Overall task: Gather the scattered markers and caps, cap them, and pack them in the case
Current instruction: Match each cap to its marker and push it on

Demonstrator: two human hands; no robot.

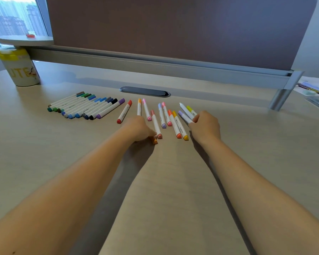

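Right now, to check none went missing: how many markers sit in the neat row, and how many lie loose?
Neat row of markers: 11
Loose markers: 12, one mostly hidden under the left hand
Total: 23

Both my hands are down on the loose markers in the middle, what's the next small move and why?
Probably sweep them leftward. The left hand grips an orange marker and the right hand holds a few at the right end, while a neat marker row already lies at the left. The loose markers between the hands are spread apart, so sliding them together toward that row looks like the quickest gather.
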